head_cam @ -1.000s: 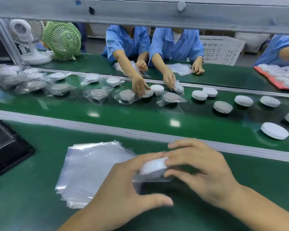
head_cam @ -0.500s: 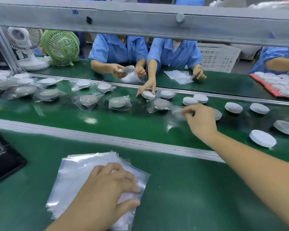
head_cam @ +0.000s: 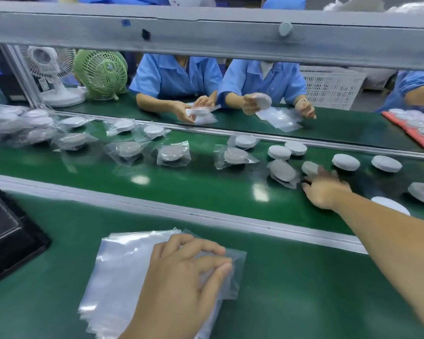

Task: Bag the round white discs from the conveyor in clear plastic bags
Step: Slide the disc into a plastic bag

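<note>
left hand (head_cam: 179, 280) is resting, fingers relaxed, on a stack of clear plastic bags (head_cam: 123, 265) by the worktop's near edge. right hand (head_cam: 324, 190), blurred with fingers spread, is hovering just beside a round white disc (head_cam: 309, 168) towards the right end of the green conveyor belt (head_cam: 194, 182).

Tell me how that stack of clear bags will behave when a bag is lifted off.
Probably floppy: the stack of clear bags is thin film, its edges wavy and fanned. Likely slippery: the glossy top sheet sits skewed from the rest under the left hand, so sheets may slide or lift together. Being so thin, probably very light.
</note>
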`<state>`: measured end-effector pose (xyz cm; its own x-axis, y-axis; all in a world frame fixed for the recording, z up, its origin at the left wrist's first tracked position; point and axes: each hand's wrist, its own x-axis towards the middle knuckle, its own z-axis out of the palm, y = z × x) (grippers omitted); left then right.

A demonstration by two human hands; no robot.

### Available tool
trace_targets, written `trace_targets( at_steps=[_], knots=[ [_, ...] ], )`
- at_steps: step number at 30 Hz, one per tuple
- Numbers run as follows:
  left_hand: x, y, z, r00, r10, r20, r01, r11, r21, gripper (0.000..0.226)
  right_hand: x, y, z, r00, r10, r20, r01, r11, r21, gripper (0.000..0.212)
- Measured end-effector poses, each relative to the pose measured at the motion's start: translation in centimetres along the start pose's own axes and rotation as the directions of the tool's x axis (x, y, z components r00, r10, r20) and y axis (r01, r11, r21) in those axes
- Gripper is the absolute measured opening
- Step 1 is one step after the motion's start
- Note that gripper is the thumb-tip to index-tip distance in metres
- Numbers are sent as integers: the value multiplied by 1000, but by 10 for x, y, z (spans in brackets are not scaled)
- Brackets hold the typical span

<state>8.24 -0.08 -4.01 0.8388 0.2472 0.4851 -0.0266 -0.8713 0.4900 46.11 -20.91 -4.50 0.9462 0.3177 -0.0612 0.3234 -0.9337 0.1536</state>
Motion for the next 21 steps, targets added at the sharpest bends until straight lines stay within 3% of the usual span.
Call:
trace_targets(
  at_steps=[3, 5, 8, 10, 11, 14, 15, 17, 19, 21],
  knots=[
    [0, 1, -2, 996, -91, -9, 90, 994, -70, 25, 0, 5, 0, 959, 4, -282, 19, 997, 79, 34],
    [1, 0, -4, 991, -131, -10, 129, 985, -112, 28, -17, -2, -7, 906, 13, -423, 105, 962, 254, 28],
    [2, 1, -6, 985, -173, -22, 167, 973, -157, 24, -72, -23, -19, 823, -43, -566, 417, 722, 552, 25],
    [2, 3, -8, 980, -194, -48, 182, 966, -184, 21, -127, -39, -24, 754, -201, -626, 610, 570, 551, 41],
    [2, 4, -9, 976, -205, -68, 188, 962, -197, 21, -153, -45, -25, 669, -310, -675, 713, 525, 465, 41],
    [2, 10, -11, 963, -251, -96, 219, 941, -259, 19, -210, -57, -21, 304, -546, -780, 943, 287, 167, 34],
    [1, 13, -11, 963, -260, -76, 226, 926, -303, 18, -223, -61, -19, 256, -543, -800, 960, 237, 146, 33],
    [-1, 17, -13, 969, -241, 44, 234, 857, -460, 22, -241, -72, -21, 283, -472, -835, 957, 191, 216, 28],
    [-3, 22, -18, 960, -145, 239, 268, 724, -636, 41, -253, -81, -28, 387, -365, -847, 922, 170, 348, 20],
    [-8, 25, -15, 961, -68, 269, 235, 716, -658, 62, -259, -86, -32, 495, -303, -814, 869, 167, 466, 16]
  ],
)
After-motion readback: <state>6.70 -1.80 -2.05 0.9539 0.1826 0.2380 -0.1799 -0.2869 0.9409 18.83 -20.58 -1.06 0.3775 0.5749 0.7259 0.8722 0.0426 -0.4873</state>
